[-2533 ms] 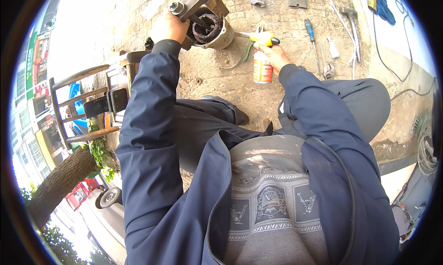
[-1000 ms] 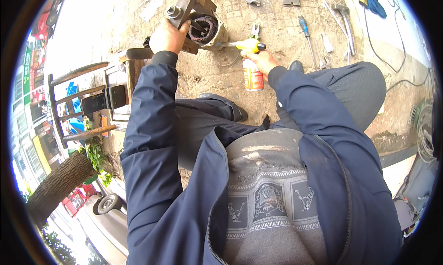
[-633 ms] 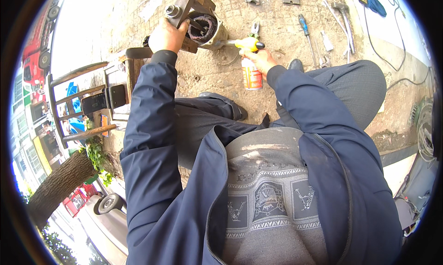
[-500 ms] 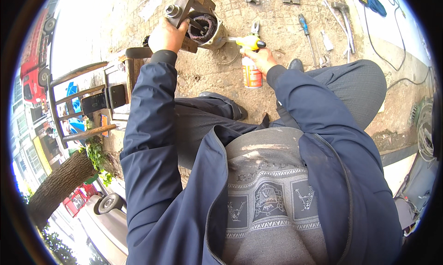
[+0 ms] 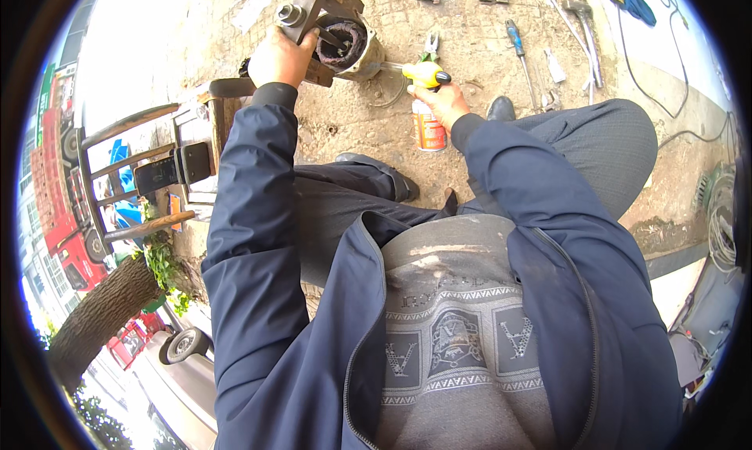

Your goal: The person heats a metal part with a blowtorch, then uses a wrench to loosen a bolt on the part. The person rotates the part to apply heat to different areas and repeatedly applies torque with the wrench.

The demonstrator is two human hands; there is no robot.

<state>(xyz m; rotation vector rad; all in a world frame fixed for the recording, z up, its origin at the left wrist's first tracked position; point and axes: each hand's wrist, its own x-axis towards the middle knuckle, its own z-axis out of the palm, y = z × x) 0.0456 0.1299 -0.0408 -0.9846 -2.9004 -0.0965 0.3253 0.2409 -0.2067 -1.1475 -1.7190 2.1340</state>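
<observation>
My left hand point(image 5: 280, 58) is closed round a heavy steel frame point(image 5: 313, 7) with a large bolt point(image 5: 290, 15) on its side. The frame sits against a round motor housing point(image 5: 366, 58), whose open end shows dark, ragged windings point(image 5: 343, 46) inside. In my right hand point(image 5: 442, 104) is a gas torch point(image 5: 424, 75) with a yellow head, screwed on a red and white can point(image 5: 429, 129). Its metal nozzle points left at the housing's side; in the bright light I cannot make out a flame.
Pliers point(image 5: 432, 44) lie beyond the torch. Farther right are a blue-handled screwdriver point(image 5: 515, 39), a hammer point(image 5: 580, 11) and a black cable point(image 5: 666, 113). At my left stands a wooden chair point(image 5: 129, 125) with a phone point(image 5: 157, 174) on it. My shoes point(image 5: 376, 176) are close by.
Both hands keep their hold, with the torch barely shifted against the housing. In the street at the left, a red truck has moved.
</observation>
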